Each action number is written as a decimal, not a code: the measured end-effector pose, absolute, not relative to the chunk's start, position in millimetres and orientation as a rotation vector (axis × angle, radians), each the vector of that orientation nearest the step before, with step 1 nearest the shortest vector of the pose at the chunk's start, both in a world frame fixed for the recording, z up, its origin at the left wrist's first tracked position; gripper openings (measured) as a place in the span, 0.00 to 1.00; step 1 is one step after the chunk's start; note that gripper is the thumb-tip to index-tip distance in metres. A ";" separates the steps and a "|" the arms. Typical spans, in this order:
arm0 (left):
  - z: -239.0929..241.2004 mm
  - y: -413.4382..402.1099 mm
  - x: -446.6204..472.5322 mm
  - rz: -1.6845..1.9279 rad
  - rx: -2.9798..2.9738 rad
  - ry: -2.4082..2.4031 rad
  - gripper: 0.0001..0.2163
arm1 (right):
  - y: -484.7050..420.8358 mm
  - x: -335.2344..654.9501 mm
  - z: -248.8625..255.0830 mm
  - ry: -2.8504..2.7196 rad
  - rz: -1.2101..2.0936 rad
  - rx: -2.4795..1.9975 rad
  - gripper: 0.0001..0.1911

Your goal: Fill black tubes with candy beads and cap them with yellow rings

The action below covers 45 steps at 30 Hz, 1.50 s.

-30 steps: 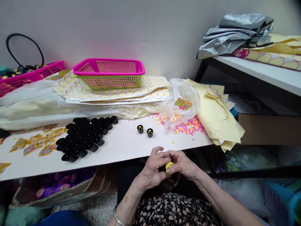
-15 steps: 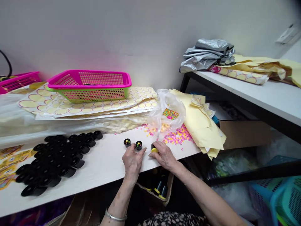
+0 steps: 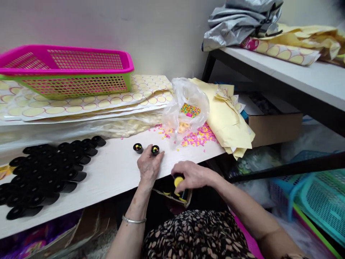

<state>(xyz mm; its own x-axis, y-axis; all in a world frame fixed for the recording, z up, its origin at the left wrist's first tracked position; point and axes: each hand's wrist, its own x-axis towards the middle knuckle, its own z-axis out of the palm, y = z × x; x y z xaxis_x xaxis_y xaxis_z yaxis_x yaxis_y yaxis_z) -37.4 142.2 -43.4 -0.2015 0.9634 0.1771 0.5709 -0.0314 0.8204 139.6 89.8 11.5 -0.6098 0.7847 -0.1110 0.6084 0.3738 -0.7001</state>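
Observation:
My left hand (image 3: 149,163) rests on the white table with its fingers and thumb around a small black cup (image 3: 155,149) holding several coloured beads. Just left of it stands a second black cup (image 3: 138,148) with beads inside. My right hand (image 3: 192,174) grips a black container with a yellow end (image 3: 178,181), tilted over the table's front edge. Below it, a cardboard box (image 3: 185,203) holds more black and yellow pieces, partly hidden by the hand. Many black cups (image 3: 48,172) stand in a cluster on the left of the table.
A clear plastic bag (image 3: 176,124) of coloured beads lies open, with pink and yellow beads (image 3: 198,137) scattered beside it. Yellow paper sheets (image 3: 229,126) overhang the table's right end. A pink and green basket (image 3: 88,84) sits behind on patterned sheets. Turquoise baskets (image 3: 320,201) stand low right.
My right hand has carried the yellow-ended container off the tabletop, toward me and over the box. My left hand stays at the same cup. The view has tilted down and moved closer.

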 end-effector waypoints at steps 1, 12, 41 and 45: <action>-44.6 142.3 -37.1 1.136 1.615 1.766 0.21 | 79.1 139.8 11.2 -2.482 0.991 -1.232 0.17; -43.9 136.4 -40.3 1.195 1.532 1.710 0.20 | 31.8 119.9 -49.3 -2.935 0.377 -1.326 0.13; -47.6 131.9 -44.8 1.146 1.734 1.586 0.10 | 223.9 123.6 -11.4 -2.403 0.112 -1.560 0.14; -46.9 131.2 -45.5 1.134 1.739 1.558 0.09 | 248.3 148.7 -0.7 -2.386 0.082 -1.628 0.11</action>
<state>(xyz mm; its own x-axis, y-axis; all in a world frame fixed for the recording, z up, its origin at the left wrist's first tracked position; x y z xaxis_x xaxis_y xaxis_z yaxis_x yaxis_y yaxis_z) -45.5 131.2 -46.9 -0.0220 0.9727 0.2312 0.5186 -0.1866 0.8344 148.7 248.3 -0.7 -0.3439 0.9227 0.1745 0.9085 0.3739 -0.1865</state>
